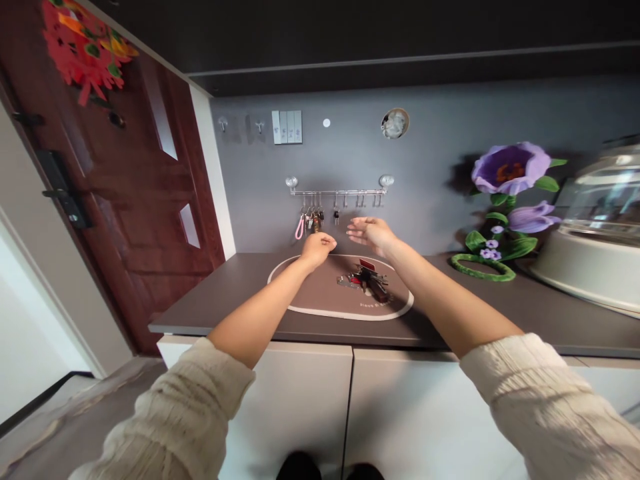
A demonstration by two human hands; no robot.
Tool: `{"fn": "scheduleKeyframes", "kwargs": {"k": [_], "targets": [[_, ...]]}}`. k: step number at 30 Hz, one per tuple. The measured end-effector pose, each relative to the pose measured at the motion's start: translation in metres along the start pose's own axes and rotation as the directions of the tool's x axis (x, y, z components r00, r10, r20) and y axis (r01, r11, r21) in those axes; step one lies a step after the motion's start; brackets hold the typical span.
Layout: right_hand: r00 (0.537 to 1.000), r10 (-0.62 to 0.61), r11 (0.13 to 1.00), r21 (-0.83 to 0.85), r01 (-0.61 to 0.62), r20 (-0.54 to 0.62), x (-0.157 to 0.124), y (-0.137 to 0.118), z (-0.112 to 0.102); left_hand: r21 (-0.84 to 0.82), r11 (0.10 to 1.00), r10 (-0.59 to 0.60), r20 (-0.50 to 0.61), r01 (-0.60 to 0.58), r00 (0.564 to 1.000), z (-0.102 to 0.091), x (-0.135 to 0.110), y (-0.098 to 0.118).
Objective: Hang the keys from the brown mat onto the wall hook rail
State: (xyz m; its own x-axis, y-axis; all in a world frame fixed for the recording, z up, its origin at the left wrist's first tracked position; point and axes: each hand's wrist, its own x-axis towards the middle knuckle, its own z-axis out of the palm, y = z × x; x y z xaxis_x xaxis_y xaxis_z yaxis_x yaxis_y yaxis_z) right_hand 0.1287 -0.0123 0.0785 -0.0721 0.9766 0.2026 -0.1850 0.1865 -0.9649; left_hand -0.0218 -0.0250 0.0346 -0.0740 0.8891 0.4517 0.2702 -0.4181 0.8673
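My left hand point(319, 249) is raised over the mat, its fingers curled together in a pinch. Whatever it may hold is too small or hidden to make out. Just to its right, my right hand point(373, 235) is open with fingers stretched toward the left, and nothing shows in it. Behind the hands, a clear hook rail point(340, 193) is fixed to the grey wall. Several keys point(315, 219) hang at its left part, one with a pink loop strap point(299, 228). A single dark key point(337, 215) hangs near the middle. Below lies a pile of keys point(373, 280) on a brown mat point(310, 293).
A purple flower decoration point(510, 170) and a glass-topped white appliance point(585, 267) stand at the right of the counter point(200, 300). Wall switches point(287, 127) sit above the rail. A dark cabinet point(400, 40) overhangs. At left is a red-brown door point(160, 220).
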Motion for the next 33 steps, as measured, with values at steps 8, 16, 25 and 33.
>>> {"fn": "scheduleKeyframes", "kwargs": {"k": [8, 16, 25, 33], "targets": [[0.989, -0.144, 0.957, -0.251, 0.147, 0.032, -0.017, 0.035, -0.021, 0.105, 0.994, -0.004, 0.209, -0.019, 0.978, 0.011, -0.008, -0.016], [0.929, -0.253, 0.654, -0.661, 0.369, 0.268, -0.016, 0.055, -0.032, 0.264, 0.921, 0.099, 0.553, -0.287, 0.827, -0.012, -0.011, -0.027], [0.912, -0.126, 0.329, -0.851, 0.41, 0.391, -0.019, 0.06, -0.031, 0.316, 0.904, -0.032, 0.724, -0.29, 0.689, -0.015, -0.011, -0.025], [0.902, -0.102, 0.396, -0.814, 0.425, 0.421, -0.011, 0.07, -0.037, 0.287, 0.91, 0.004, 0.717, -0.3, 0.697, -0.017, -0.01, -0.023]]}}
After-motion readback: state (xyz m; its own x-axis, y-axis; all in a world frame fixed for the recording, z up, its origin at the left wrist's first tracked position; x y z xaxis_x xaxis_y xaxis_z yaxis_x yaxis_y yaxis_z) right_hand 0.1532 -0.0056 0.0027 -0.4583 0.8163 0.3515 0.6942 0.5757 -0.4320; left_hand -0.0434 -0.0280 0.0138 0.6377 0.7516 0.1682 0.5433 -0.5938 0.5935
